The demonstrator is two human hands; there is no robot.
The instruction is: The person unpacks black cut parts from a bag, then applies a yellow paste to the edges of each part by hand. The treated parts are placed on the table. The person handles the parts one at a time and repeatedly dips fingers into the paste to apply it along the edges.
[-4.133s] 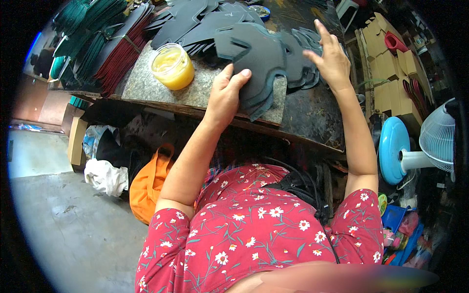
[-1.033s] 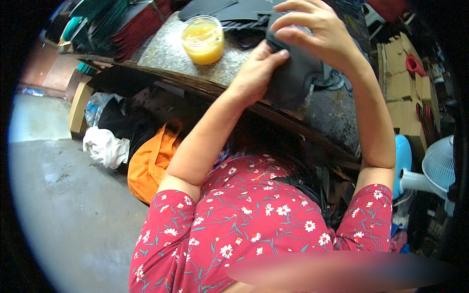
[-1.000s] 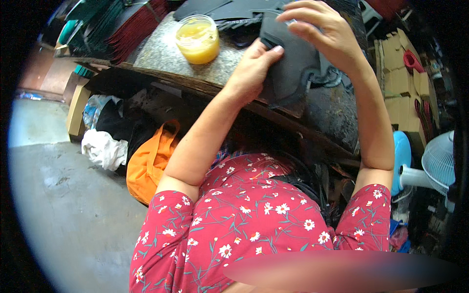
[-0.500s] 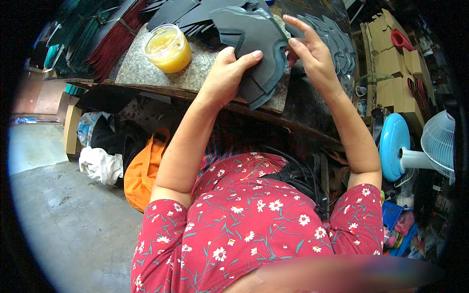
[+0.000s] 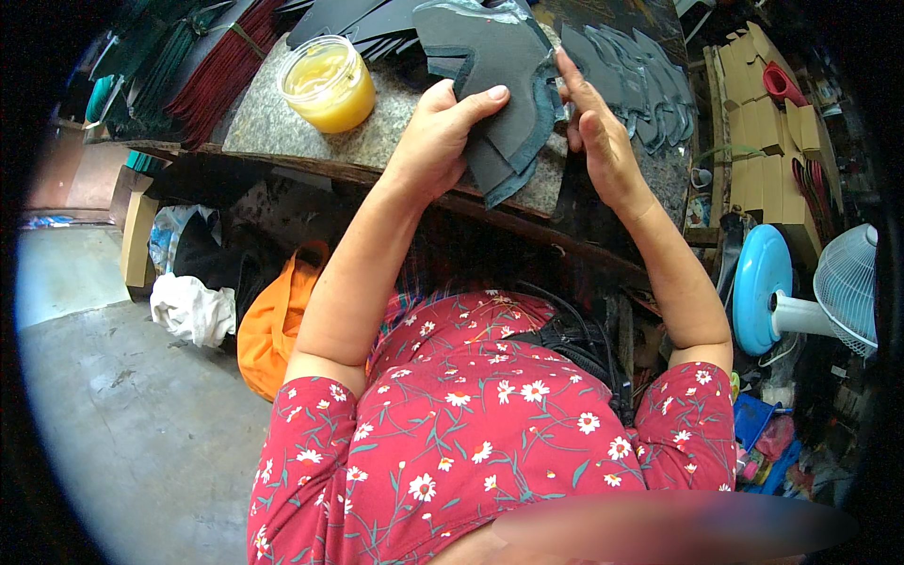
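My left hand (image 5: 441, 132) is closed on a few overlapping dark grey, leather-like cut pieces (image 5: 504, 89), its thumb on top and its other fingers hidden beneath. The pieces have curved outlines and bluish-grey edges, and a whitish smear shows along their far end. They are tilted up over the near edge of the stone slab (image 5: 391, 141). Against their right edge lies my right hand (image 5: 607, 151), fingers stretched out and nothing gripped. Left of my left hand, an uncapped clear jar (image 5: 330, 87) of yellow paste stands on the slab.
Similar grey pieces (image 5: 636, 80) lie overlapped at the table's right. Bundled dark red strips (image 5: 221, 71) lie far left. An orange bag (image 5: 278, 325) sits below the table. Cardboard boxes (image 5: 758, 113) and a fan with a blue base (image 5: 763, 287) are at the right.
My right hand has come down slightly, and its fingers have straightened along the pieces' right edge. The left hand keeps its hold. The view has shifted a little.
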